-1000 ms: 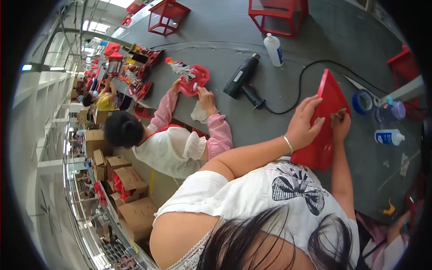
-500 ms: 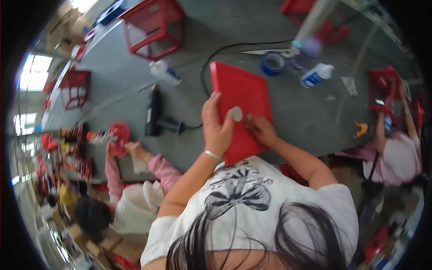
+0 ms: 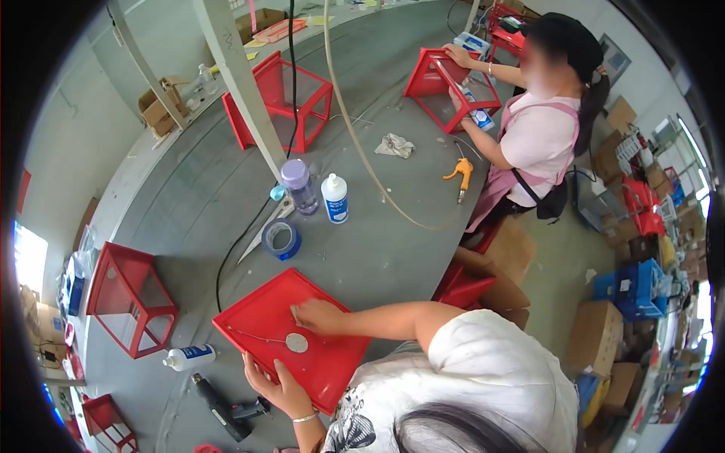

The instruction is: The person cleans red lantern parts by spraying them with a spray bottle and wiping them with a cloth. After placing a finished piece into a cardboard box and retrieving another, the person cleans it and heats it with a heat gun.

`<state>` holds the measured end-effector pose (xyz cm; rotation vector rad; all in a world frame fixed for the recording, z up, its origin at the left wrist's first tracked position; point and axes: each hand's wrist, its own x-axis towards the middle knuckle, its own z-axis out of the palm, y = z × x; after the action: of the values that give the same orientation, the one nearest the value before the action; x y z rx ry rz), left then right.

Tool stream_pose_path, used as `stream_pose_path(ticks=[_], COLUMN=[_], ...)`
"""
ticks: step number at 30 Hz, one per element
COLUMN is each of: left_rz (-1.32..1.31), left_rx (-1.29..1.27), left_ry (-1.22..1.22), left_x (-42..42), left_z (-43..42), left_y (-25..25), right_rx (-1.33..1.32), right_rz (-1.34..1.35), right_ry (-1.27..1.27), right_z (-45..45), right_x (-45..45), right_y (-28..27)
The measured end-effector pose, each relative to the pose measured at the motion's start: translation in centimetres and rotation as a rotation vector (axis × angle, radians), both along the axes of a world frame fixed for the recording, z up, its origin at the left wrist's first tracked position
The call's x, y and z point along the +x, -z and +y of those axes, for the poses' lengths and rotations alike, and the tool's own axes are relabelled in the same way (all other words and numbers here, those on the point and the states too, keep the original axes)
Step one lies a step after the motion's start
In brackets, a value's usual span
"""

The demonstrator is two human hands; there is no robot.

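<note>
A square red panel [image 3: 264, 302] with a raised rim rests tilted in front of me. On it lie a pale round disc [image 3: 297, 343] and a thin wire or string running towards the left rim. My left hand [image 3: 276, 386] grips the panel's near left edge, with the thumb over the rim. My right hand [image 3: 321, 316] is over the panel's upper middle, just above the disc, its fingers pinched together against the surface; anything between them is too small to make out. A black heat gun [image 3: 223, 409] lies on the table left of my left hand.
Blue tape [image 3: 281, 239], a purple bottle [image 3: 300, 189] and a white bottle [image 3: 334, 199] stand beyond the panel. Another white bottle [image 3: 190, 356] lies left. Red frames [image 3: 134, 302] stand around the table. At right, a co-worker [image 3: 540, 136] holds a red frame near an orange air gun [image 3: 459, 177].
My view has swung to the right. The panel, held up steeply before, now lies flatter with its inner face showing. My right hand has moved from the panel's right side to above the disc.
</note>
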<state>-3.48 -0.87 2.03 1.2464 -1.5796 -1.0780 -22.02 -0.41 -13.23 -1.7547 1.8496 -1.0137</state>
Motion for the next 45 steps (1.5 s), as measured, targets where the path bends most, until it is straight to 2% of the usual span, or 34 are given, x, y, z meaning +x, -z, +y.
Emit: stream_pose_path(ticks=[3, 7, 9, 11, 12, 13, 14, 15, 16, 17, 19, 22, 26, 30, 33, 35, 37, 40, 43, 45], left_rz=[-0.072, -0.122, -0.048, -0.06, -0.103, -0.128, -0.103, -0.136, -0.158, -0.175, -0.158, -0.161, -0.137, -0.117, -0.12, -0.132, -0.149, -0.185, -0.183, -0.172], left_rx=[-0.039, -0.075, -0.027, 0.01, 0.02, 0.003, -0.006, -0.028, -0.056, -0.077, -0.113, -0.152, -0.146, -0.135, -0.154, -0.163, -0.167, -0.19, -0.18, -0.203], left_ry=[0.002, 0.015, 0.016, -0.007, -0.022, -0.038, -0.041, -0.033, -0.014, -0.034, -0.035, -0.034, -0.035, -0.052, -0.051, -0.053, -0.045, -0.049, -0.042, -0.06], left_x=[0.2, 0.3, -0.1, 0.0, -0.5, -0.7, -0.6, -0.2, -0.3, -0.2, 0.0, 0.1, -0.2, -0.3, -0.3, -0.2, -0.2, -0.2, 0.0, -0.2], left_z=[0.0, -0.1, -0.4, -0.1, -0.2, -0.4, -0.5, -0.4, -0.7, -0.6, -0.8, -0.9, -1.0, -0.9, -1.1, -1.0, -0.9, -1.1, -1.0, -1.1], left_y=[0.1, -0.2, 0.1, -0.6, -1.5, -1.8, -1.4, -1.4, -1.3, -0.9, 0.0, 0.0, -0.1, 0.0, 0.2, 0.3, 0.1, 0.1, 0.1, 0.6], right_rx=[-0.06, 0.027, 0.084, -0.128, -0.092, 0.082, 0.075, 0.085, -0.005, 0.079, -0.152, -0.096, 0.057, 0.125, 0.049, -0.058, 0.021, 0.016, -0.023, -0.206], right_rz=[-0.149, -0.141, -0.108, -0.088, -0.011, -0.115, -0.134, 0.187, 0.291, 0.083, 0.344, 0.288, 0.173, 0.217, 0.341, 0.316, 0.283, 0.277, 0.141, 0.05], right_ry=[-0.111, -0.126, -0.163, -0.215, 0.0, -0.006, 0.024, 0.126, 0.158, 0.171, 0.196, 0.122, -0.114, -0.347, -0.188, -0.017, 0.178, 0.415, 0.201, -0.003], right_z=[5.4, 6.7, 5.7, 2.1, -0.4, -3.2, -5.1, -7.1, -8.0, -8.2, -7.6, -3.1, 6.5, 8.1, 2.3, -2.9, -7.3, -9.3, -5.5, -1.0], right_x=[0.0, -0.6, -1.1, -2.6, -2.3, -3.1, -3.6, -3.6, -3.8, -4.3, -4.3, -3.5, -4.2, -5.6, -6.1, -5.6, -4.7, -2.5, -0.6, 0.6], right_y=[-0.3, 1.0, 0.7, 1.7, 3.3, 3.1, 0.2, 1.8, 2.4, 2.4, 2.7, 1.4, 0.6, 0.6, 2.5, 2.1, 2.0, 2.0, 1.8, 2.6])
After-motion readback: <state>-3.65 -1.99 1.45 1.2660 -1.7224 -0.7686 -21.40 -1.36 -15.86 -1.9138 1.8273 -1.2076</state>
